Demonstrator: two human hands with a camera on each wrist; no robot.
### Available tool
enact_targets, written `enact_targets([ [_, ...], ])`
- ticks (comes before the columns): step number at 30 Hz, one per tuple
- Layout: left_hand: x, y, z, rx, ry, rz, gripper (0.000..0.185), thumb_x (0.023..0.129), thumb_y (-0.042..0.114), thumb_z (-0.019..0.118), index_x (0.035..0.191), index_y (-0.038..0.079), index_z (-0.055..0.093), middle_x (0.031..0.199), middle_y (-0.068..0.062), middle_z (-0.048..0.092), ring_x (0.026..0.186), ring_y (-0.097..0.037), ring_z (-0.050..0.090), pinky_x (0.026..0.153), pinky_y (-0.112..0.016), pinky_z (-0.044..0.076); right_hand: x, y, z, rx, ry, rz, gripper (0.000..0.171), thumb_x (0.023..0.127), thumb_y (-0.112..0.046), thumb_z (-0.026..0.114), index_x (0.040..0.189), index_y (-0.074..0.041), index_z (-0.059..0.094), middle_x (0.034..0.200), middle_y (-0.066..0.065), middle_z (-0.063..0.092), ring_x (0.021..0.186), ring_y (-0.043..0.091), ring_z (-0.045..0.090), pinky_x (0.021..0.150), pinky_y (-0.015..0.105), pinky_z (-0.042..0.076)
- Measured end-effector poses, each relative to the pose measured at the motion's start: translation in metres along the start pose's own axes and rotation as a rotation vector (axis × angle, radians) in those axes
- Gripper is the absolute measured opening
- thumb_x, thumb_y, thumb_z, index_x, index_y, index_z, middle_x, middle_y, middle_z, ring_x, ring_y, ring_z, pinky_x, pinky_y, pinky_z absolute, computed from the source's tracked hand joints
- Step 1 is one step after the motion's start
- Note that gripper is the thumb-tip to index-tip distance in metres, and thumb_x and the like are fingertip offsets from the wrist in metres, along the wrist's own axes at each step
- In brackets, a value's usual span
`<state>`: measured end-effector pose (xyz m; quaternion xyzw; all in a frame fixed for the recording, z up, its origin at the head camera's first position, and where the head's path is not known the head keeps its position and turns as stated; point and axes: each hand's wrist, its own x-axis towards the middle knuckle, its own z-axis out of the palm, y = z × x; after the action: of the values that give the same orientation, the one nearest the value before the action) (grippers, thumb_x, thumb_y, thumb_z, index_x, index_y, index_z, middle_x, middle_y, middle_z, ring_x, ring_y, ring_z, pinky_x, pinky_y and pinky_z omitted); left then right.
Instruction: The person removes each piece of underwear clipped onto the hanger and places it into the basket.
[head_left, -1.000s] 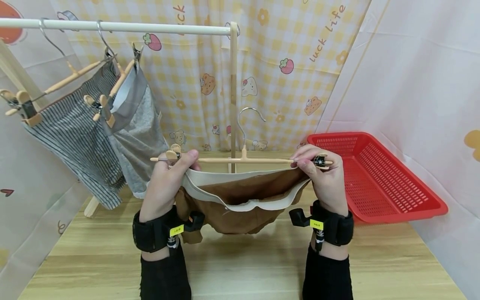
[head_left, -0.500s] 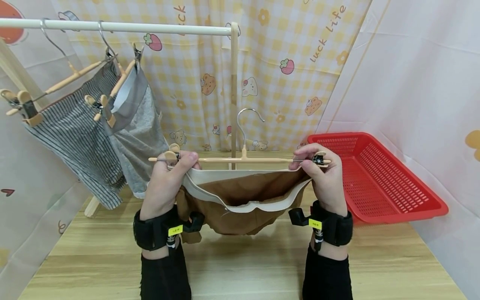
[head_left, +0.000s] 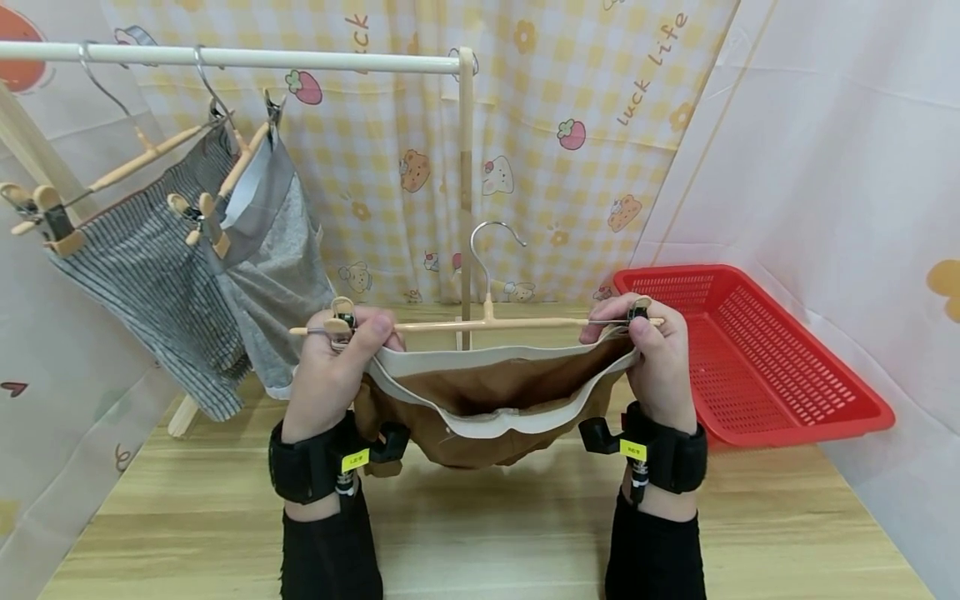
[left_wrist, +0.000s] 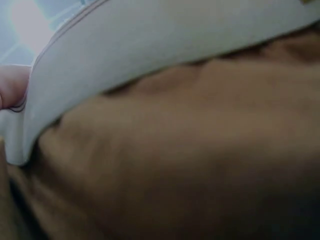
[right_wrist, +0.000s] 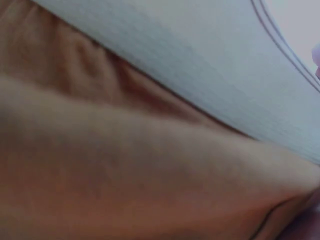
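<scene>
A wooden clip hanger (head_left: 480,323) with a metal hook is held level above the table. Under it hang brown shorts (head_left: 487,400) with a white waistband (head_left: 495,421). My left hand (head_left: 337,358) pinches the hanger's left clip and the waistband's left corner. My right hand (head_left: 652,350) pinches the right clip and the right corner. Both wrist views are filled by the brown shorts (left_wrist: 190,165) (right_wrist: 125,165) and the white waistband (left_wrist: 150,45) (right_wrist: 200,65), blurred and very close.
A garment rail (head_left: 240,57) on a wooden post (head_left: 466,183) crosses the upper left. From it hang striped shorts (head_left: 150,267) and grey shorts (head_left: 277,258) on clip hangers. A red plastic basket (head_left: 750,350) stands at the right. Patterned curtains surround the wooden table (head_left: 487,533).
The hanger has shifted slightly left and tilted a little, its left end lower. Both hands have adjusted their hold at the clips; the shorts sag a bit more.
</scene>
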<state>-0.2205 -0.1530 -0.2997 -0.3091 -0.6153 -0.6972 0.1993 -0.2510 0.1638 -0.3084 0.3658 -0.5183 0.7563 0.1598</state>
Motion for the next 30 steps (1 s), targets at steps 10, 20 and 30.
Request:
enact_targets([
  [10, 0.0015, -0.0029, -0.0011, 0.094, -0.07, 0.091, 0.037, 0.099, 0.028, 0.063, 0.071, 0.005, 0.07, 0.073, -0.006, 0.068, 0.063, -0.012, 0.052, 0.056, -0.022, 0.036, -0.0012, 0.0005, 0.0001, -0.055, 0.118, 0.032, 0.04, 0.098, -0.026, 0.062, 0.077, 0.007, 0.072, 0.072, 0.014, 0.069, 0.071, 0.023, 0.065, 0.065, 0.031, 0.053],
  [20, 0.0025, -0.0036, 0.0002, 0.112, -0.054, 0.067, 0.042, 0.097, 0.036, 0.065, 0.072, 0.003, 0.07, 0.073, -0.004, 0.068, 0.065, -0.011, 0.052, 0.058, -0.022, 0.037, -0.0008, -0.0017, 0.0005, -0.124, 0.143, 0.048, 0.041, 0.101, -0.026, 0.056, 0.077, 0.003, 0.073, 0.07, 0.01, 0.069, 0.07, 0.02, 0.064, 0.063, 0.027, 0.05],
  [30, 0.0023, -0.0054, 0.0, 0.103, 0.048, -0.033, 0.024, 0.096, 0.021, 0.065, 0.077, 0.008, 0.071, 0.076, -0.007, 0.067, 0.071, -0.017, 0.056, 0.063, -0.023, 0.04, -0.0011, -0.0036, -0.0007, -0.086, 0.087, 0.098, 0.027, 0.095, -0.019, 0.066, 0.086, 0.005, 0.074, 0.071, 0.011, 0.069, 0.065, 0.017, 0.066, 0.052, 0.023, 0.051],
])
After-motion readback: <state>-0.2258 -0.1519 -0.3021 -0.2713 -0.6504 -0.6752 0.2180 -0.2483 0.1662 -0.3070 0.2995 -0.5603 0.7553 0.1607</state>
